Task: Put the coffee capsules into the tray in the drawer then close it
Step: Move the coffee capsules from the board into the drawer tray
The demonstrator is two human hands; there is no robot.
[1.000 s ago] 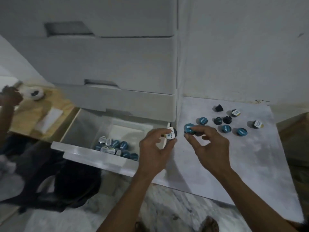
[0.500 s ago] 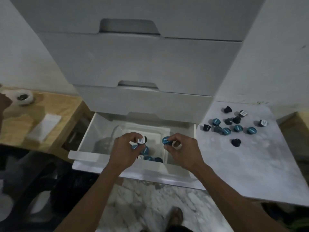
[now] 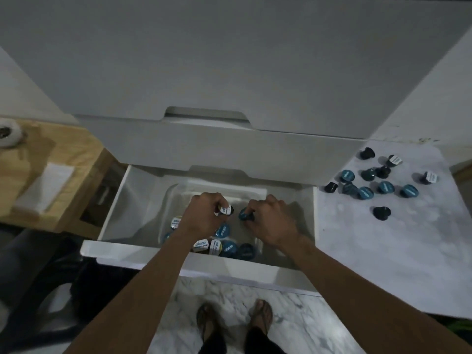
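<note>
The bottom drawer (image 3: 178,259) of a white cabinet stands pulled out. Inside it sits a clear plastic tray (image 3: 176,192) holding several coffee capsules (image 3: 227,247) along its near side. My left hand (image 3: 204,218) hovers over the tray and pinches a dark capsule with a white lid (image 3: 226,209). My right hand (image 3: 270,223) is beside it, also above the tray, pinching a capsule with a blue lid (image 3: 244,215). Several more capsules (image 3: 365,192), blue-lidded, white-lidded and plain black, lie scattered on the white marble slab (image 3: 383,246) to the right of the drawer.
Closed drawer fronts (image 3: 217,146) rise directly above the open drawer. A low wooden table (image 3: 63,169) with a white paper and a small white bowl (image 3: 7,135) stands left. My feet in sandals (image 3: 235,318) are on the marble floor below the drawer front.
Both hands carried their capsules leftward from the slab's edge to above the tray inside the drawer. My view has swung to centre on the drawer and moved closer.
</note>
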